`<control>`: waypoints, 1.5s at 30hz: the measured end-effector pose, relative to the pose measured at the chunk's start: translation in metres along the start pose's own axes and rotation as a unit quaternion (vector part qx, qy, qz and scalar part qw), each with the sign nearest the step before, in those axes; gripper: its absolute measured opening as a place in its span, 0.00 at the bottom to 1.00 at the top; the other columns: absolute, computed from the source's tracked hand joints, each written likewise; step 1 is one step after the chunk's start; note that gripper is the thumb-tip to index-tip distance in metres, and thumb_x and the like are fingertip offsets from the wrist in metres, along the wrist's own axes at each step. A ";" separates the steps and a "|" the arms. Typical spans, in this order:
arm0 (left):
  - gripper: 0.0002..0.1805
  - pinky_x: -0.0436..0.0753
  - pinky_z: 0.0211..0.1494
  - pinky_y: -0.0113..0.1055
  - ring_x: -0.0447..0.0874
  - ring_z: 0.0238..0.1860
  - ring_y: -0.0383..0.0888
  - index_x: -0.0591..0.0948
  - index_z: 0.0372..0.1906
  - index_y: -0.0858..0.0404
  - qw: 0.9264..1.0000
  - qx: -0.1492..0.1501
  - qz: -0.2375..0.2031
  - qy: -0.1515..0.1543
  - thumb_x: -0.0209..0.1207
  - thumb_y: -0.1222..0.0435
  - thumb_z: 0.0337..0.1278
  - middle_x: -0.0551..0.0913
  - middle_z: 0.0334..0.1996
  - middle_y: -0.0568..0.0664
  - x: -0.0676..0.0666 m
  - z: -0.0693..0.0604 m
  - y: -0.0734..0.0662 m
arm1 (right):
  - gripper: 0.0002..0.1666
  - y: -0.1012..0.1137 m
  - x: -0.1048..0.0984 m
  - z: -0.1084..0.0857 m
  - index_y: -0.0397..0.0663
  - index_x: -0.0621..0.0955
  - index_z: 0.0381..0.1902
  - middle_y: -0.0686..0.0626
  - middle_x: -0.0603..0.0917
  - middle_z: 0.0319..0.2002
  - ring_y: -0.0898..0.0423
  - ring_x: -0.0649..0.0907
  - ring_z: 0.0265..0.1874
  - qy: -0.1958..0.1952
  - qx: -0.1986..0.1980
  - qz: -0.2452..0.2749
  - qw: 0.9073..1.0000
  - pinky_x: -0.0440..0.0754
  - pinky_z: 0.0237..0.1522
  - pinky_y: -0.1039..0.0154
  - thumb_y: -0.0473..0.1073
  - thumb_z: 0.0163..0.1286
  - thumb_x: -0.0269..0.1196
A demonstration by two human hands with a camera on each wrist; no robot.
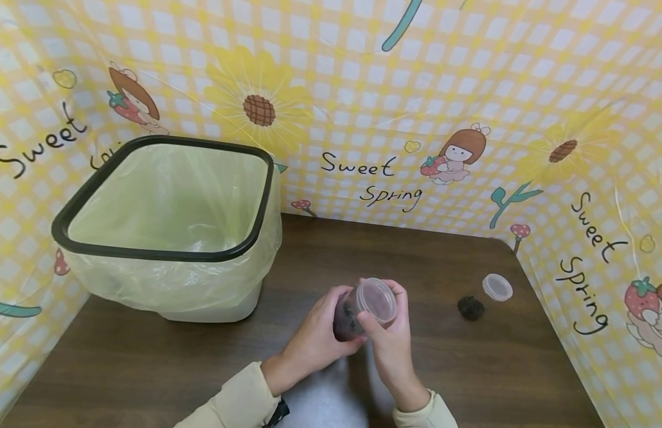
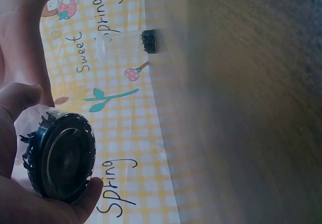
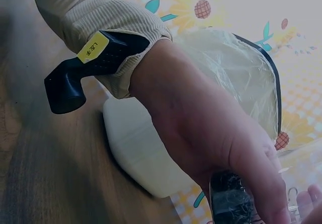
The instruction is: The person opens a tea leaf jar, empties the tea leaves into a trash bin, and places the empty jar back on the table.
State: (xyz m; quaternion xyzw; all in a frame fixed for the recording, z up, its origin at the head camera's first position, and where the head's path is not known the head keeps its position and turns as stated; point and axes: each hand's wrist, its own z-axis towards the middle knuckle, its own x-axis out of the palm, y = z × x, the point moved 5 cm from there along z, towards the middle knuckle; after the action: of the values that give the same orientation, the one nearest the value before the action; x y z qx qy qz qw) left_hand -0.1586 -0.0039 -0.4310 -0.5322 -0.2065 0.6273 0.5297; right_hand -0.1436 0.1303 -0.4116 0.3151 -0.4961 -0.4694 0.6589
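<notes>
- A clear plastic cup point(image 1: 358, 304) is held up over a brown wooden table point(image 1: 443, 368), just below centre from the wearer's viewpoint; dark material lines its base.
- The left hand point(image 1: 321, 334) grasps the cup's lower side, fingers and thumb curled around it.
- The right hand point(image 1: 391, 342) grips the cup near its top, thumb at the rim and fingers around the far side. Whether a lid is on, I cannot tell.
- At 3 o'clock from the held cup, well apart, a second clear cup point(image 1: 497, 288) stands on the table, dark material in its bottom.
- At 10 o'clock, a bin point(image 1: 215, 314) with a black rim and a pale yellow liner bag point(image 1: 170, 276).
- At 12 o'clock, a yellow checked cloth point(image 1: 352, 107) printed "Sweet Spring".
</notes>
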 end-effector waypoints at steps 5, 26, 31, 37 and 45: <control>0.44 0.78 0.59 0.50 0.79 0.54 0.48 0.70 0.65 0.62 1.000 -0.001 0.001 0.001 0.79 0.64 0.40 0.80 0.55 0.53 0.001 0.000 0.001 | 0.34 0.000 -0.002 -0.001 0.46 0.68 0.58 0.42 0.82 0.59 0.52 0.80 0.59 0.005 0.002 -0.006 1.000 0.75 0.61 0.62 0.42 0.62 0.75; 0.44 0.78 0.60 0.50 0.79 0.55 0.47 0.70 0.65 0.62 1.000 -0.004 -0.006 0.014 0.79 0.64 0.40 0.80 0.55 0.52 0.003 0.000 0.004 | 0.33 0.003 -0.006 0.000 0.39 0.69 0.68 0.39 0.79 0.63 0.52 0.77 0.61 0.051 0.001 0.006 0.999 0.75 0.63 0.62 0.37 0.69 0.68; 0.44 0.77 0.61 0.51 0.79 0.56 0.47 0.69 0.66 0.62 1.000 -0.014 -0.013 0.020 0.79 0.64 0.40 0.80 0.56 0.52 0.003 0.000 0.004 | 0.35 0.003 -0.007 0.001 0.39 0.68 0.70 0.35 0.77 0.64 0.52 0.78 0.61 0.064 -0.001 0.006 0.998 0.75 0.62 0.62 0.40 0.70 0.68; 0.44 0.77 0.62 0.51 0.79 0.56 0.47 0.70 0.66 0.62 1.000 -0.018 -0.015 0.021 0.79 0.64 0.41 0.80 0.57 0.52 0.002 0.000 0.004 | 0.38 0.002 -0.006 0.001 0.39 0.68 0.70 0.38 0.78 0.63 0.53 0.78 0.60 0.062 0.003 0.012 0.998 0.75 0.63 0.62 0.44 0.68 0.70; 0.44 0.77 0.62 0.50 0.79 0.56 0.47 0.69 0.66 0.62 1.000 -0.015 -0.011 0.021 0.79 0.64 0.41 0.79 0.57 0.52 0.002 0.001 0.004 | 0.39 0.003 -0.006 0.002 0.38 0.67 0.71 0.36 0.77 0.64 0.53 0.78 0.60 0.065 -0.003 0.008 0.998 0.76 0.62 0.62 0.44 0.69 0.70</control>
State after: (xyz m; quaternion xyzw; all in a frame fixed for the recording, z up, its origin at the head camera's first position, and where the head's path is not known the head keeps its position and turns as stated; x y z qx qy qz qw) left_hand -0.1606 -0.0031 -0.4354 -0.5513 -0.2105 0.6068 0.5325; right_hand -0.1448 0.1369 -0.4106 0.3394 -0.4536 -0.4440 0.6942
